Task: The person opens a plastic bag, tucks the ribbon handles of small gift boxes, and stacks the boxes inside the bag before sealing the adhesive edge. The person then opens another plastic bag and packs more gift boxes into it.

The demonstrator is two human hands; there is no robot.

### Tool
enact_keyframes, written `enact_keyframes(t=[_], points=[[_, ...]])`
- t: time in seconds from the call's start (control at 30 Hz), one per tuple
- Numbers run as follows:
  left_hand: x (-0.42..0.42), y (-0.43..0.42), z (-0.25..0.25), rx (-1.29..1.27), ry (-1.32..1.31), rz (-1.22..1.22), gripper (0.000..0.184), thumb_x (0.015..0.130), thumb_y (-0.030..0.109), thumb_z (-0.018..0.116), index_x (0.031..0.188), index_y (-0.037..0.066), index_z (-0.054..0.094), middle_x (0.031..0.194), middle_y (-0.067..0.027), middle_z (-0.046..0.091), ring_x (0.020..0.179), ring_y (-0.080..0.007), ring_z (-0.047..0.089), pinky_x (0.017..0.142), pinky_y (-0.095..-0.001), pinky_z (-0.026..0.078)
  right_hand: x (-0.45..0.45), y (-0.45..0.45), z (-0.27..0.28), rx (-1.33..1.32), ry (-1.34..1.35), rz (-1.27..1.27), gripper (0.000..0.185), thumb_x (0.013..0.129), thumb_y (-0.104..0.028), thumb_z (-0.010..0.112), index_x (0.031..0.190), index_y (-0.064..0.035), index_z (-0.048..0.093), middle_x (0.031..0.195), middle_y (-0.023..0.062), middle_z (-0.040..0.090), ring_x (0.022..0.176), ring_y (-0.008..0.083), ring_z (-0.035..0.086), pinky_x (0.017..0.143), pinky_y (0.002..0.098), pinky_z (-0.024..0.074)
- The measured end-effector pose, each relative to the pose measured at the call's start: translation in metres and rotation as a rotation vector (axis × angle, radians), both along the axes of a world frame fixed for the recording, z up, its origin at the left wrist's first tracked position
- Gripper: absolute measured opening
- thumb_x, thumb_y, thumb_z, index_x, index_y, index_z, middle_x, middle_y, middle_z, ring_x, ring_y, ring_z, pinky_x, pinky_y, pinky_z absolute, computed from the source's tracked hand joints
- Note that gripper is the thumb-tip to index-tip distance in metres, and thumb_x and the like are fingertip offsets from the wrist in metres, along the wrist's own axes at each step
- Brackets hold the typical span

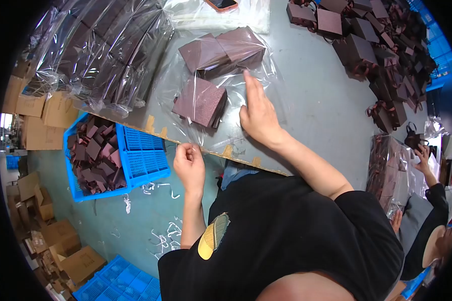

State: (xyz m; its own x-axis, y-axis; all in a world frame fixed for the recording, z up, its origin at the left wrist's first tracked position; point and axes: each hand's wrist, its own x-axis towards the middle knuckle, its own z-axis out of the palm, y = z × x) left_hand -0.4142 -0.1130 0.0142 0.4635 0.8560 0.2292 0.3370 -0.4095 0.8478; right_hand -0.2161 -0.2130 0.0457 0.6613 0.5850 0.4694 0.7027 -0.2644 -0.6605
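A clear plastic bag (186, 131) lies on the grey table (306, 100), with several dark maroon boxes inside it. One stack of boxes (201, 103) sits near the bag's front end. Another group of boxes (225, 50) lies behind it. My left hand (189, 163) is closed in a pinch on the bag's front edge, just at the table's edge. Fingers stretched out, my right hand (262, 113) rests along the right side of the bag, beside the boxes.
Filled clear bags of boxes (100, 50) are piled at the left. Loose ribboned boxes (366, 50) heap at the right. A blue crate (128, 160) of small boxes stands below the table. A phone (222, 5) lies at the back. Another person's hand (424, 158) works at right.
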Motion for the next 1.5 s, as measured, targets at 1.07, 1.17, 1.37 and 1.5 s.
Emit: enact_keyframes(t=[1.07,1.17,1.37,1.5], points=[[-0.002,-0.017,-0.008,-0.459,-0.182,-0.102,0.009,0.091,0.007,0.068,0.087,0.002,0.062,0.071,0.0016,0.061,0.059,-0.0038,0.051,0.053,-0.0207,0.041,-0.003,0.052,0.006,-0.036,0.084,0.457,0.082,0.062,-0.028,0.086,0.137,-0.0198,0.052,0.135,0.0286,0.039,0.116,0.0482,0.051,0.095,0.048,0.0492],[-0.003,-0.02,-0.001,-0.643,-0.262,-0.122,0.009,0.092,0.009,0.069,0.09,0.003,0.062,0.073,0.0006,0.061,0.06,-0.0054,0.053,0.052,-0.0203,0.04,-0.01,0.057,0.002,-0.03,-0.091,0.353,0.086,0.061,-0.031,0.087,0.139,-0.0207,0.051,0.133,0.0288,0.041,0.117,0.0483,0.05,0.097,0.0496,0.0474],[0.0,-0.025,0.009,-0.754,-0.223,-0.221,0.009,0.092,0.009,0.068,0.09,0.003,0.062,0.073,-0.0019,0.061,0.06,-0.0066,0.054,0.052,-0.0206,0.04,-0.027,0.06,0.0,-0.183,-0.119,0.216,0.094,0.06,-0.043,0.088,0.142,-0.0198,0.048,0.139,0.0288,0.038,0.119,0.0468,0.049,0.1,0.0538,0.0445],[0.002,-0.024,0.026,-0.417,-0.074,-0.117,0.013,0.09,0.008,0.069,0.098,0.0,0.062,0.078,-0.0035,0.062,0.062,-0.0091,0.054,0.054,-0.024,0.042,-0.025,0.047,0.017,-0.145,-0.049,0.304,0.089,0.066,-0.041,0.086,0.143,-0.021,0.047,0.149,0.0272,0.031,0.123,0.0471,0.048,0.102,0.0527,0.044]])
